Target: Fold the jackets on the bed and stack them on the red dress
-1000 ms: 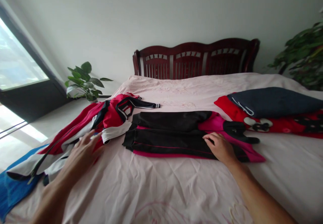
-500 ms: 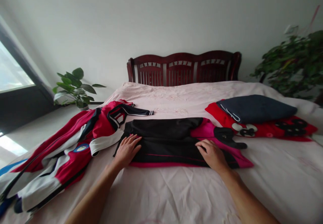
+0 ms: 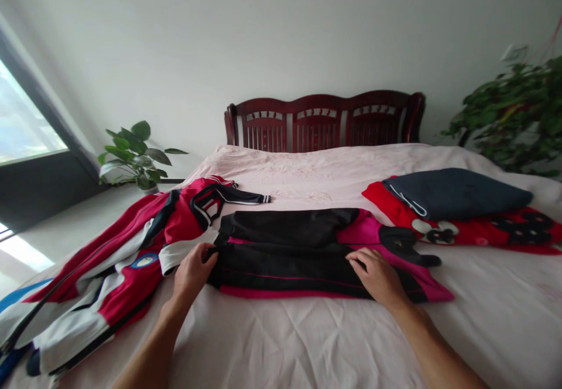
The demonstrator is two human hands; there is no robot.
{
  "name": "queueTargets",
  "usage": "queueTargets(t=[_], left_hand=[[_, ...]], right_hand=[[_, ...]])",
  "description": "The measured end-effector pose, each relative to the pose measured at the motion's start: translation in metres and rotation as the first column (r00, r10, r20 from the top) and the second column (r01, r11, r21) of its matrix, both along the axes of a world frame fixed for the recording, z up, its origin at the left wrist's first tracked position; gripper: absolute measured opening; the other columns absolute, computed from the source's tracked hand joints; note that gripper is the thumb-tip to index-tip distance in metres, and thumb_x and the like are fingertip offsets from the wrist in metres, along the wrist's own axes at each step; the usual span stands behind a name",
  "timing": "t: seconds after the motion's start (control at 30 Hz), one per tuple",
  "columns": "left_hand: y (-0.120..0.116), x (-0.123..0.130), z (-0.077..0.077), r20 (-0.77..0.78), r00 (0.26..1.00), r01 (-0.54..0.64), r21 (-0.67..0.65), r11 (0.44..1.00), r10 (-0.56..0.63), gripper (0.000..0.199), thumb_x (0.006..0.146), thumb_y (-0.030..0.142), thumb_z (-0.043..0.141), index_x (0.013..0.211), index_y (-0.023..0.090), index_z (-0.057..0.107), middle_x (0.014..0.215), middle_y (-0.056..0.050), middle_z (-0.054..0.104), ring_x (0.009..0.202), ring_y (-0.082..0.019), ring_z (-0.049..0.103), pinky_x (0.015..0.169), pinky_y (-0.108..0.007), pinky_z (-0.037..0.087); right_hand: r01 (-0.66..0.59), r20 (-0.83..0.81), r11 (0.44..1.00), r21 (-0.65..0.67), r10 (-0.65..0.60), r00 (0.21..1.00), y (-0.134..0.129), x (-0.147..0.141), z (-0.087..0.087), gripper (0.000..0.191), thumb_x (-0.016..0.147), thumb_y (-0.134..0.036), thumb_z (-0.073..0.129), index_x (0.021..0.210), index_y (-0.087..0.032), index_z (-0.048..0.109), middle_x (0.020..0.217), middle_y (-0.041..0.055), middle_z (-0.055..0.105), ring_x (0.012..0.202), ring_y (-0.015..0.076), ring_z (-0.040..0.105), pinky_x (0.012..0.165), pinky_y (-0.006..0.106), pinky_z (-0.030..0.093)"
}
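A black and magenta top (image 3: 285, 266) lies folded flat in front of me, with a dark grey part (image 3: 401, 245) at its right end. At its left end, my left hand (image 3: 195, 269) is closed with thumb and fingers pinching the black edge. My right hand (image 3: 375, 275) rests on the right part of the top, its fingers curled in against the thumb on the black cloth; its fingertips partly hide the fabric there. A red, white and black jacket (image 3: 175, 219) is spread out to the left, one white sleeve close to my left hand.
On the right lies a folded dark blue garment (image 3: 456, 193) with a white cord, on top of a red garment (image 3: 478, 234). A pale pink sheet (image 3: 298, 342) covers the bed below a dark wooden headboard (image 3: 316, 121). Potted plants (image 3: 136, 152) stand on both sides.
My left hand has gone from lying spread on the top to pinching its left edge. My right hand stays on the right part. The view has shifted slightly.
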State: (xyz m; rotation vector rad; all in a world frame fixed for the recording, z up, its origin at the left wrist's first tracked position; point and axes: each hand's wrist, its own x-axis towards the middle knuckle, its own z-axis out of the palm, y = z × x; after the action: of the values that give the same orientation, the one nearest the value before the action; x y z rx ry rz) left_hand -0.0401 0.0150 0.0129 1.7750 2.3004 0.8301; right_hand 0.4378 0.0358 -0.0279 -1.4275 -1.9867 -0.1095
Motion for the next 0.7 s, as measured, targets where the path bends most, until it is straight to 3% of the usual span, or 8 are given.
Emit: queueTargets(t=[0.13,0.23,0.33,0.47,0.6,0.67,0.7], left_hand=[[-0.005,0.004,0.008,0.047,0.998,-0.055,0.084,0.995,0.051,0.036,0.088,0.045,0.054,0.119,0.028,0.059,0.086,0.001,0.072,0.077,-0.019,0.069,0.061,-0.025,0.042],[-0.009,0.009,0.013,-0.041,0.997,-0.065,0.089,0.994,0.069,0.033,0.088,0.047,0.055,0.116,0.030,0.062,0.084,0.002,0.069,0.077,-0.019,0.068,0.059,-0.024,0.038],[-0.007,0.012,0.011,-0.017,0.998,-0.054,0.047,0.997,0.055,0.040,0.086,0.053,0.056,0.119,0.031,0.062,0.089,0.000,0.070,0.080,-0.020,0.068,0.060,-0.025,0.039],[0.000,0.013,0.001,0.194,0.981,-0.016,0.025,1.000,0.011,0.056,0.079,0.060,0.061,0.125,0.029,0.062,0.080,0.001,0.067,0.072,-0.021,0.066,0.060,-0.027,0.042],[0.003,0.012,-0.007,0.534,0.837,0.036,0.158,0.987,-0.117,0.052,0.075,0.051,0.062,0.115,0.018,0.062,0.074,0.001,0.065,0.066,-0.018,0.063,0.058,-0.026,0.046],[0.004,0.007,-0.010,0.600,0.787,0.039,0.190,0.981,-0.147,0.050,0.074,0.047,0.062,0.114,0.016,0.060,0.073,0.002,0.065,0.064,-0.017,0.061,0.057,-0.026,0.046],[0.005,0.004,-0.011,0.583,0.799,0.046,0.184,0.982,-0.147,0.048,0.074,0.045,0.061,0.112,0.017,0.060,0.073,0.002,0.065,0.063,-0.017,0.061,0.057,-0.026,0.046]], right_hand=[[-0.001,0.005,1.000,0.001,0.001,1.000,0.000,0.000,0.000,0.020,0.091,-0.029,0.050,0.089,-0.027,0.069,0.092,0.0037,0.071,0.090,0.0237,0.065,0.079,0.038,0.052],[-0.004,0.008,1.000,0.009,0.004,1.000,0.001,0.000,0.000,0.020,0.091,-0.029,0.050,0.089,-0.027,0.070,0.091,0.0037,0.071,0.089,0.0238,0.065,0.079,0.038,0.052],[-0.007,0.004,1.000,0.010,0.007,1.000,0.001,0.000,0.000,0.020,0.091,-0.028,0.050,0.089,-0.027,0.069,0.092,0.0040,0.071,0.089,0.0240,0.065,0.080,0.038,0.052],[0.004,0.000,1.000,0.007,-0.004,1.000,0.000,-0.001,0.001,0.019,0.090,-0.029,0.050,0.088,-0.028,0.069,0.091,0.0041,0.071,0.089,0.0242,0.065,0.079,0.038,0.052],[0.002,0.010,1.000,0.008,-0.003,1.000,0.000,0.000,0.001,0.019,0.091,-0.028,0.050,0.089,-0.027,0.069,0.091,0.0040,0.071,0.089,0.0241,0.065,0.079,0.037,0.052],[-0.004,0.010,1.000,0.008,0.004,1.000,0.000,0.000,0.001,0.019,0.091,-0.027,0.050,0.089,-0.027,0.069,0.091,0.0039,0.071,0.089,0.0240,0.065,0.080,0.038,0.052],[-0.006,0.009,1.000,0.006,0.006,1.000,0.000,0.000,0.001,0.019,0.091,-0.027,0.050,0.089,-0.027,0.069,0.091,0.0039,0.071,0.089,0.0240,0.065,0.080,0.038,0.052]])
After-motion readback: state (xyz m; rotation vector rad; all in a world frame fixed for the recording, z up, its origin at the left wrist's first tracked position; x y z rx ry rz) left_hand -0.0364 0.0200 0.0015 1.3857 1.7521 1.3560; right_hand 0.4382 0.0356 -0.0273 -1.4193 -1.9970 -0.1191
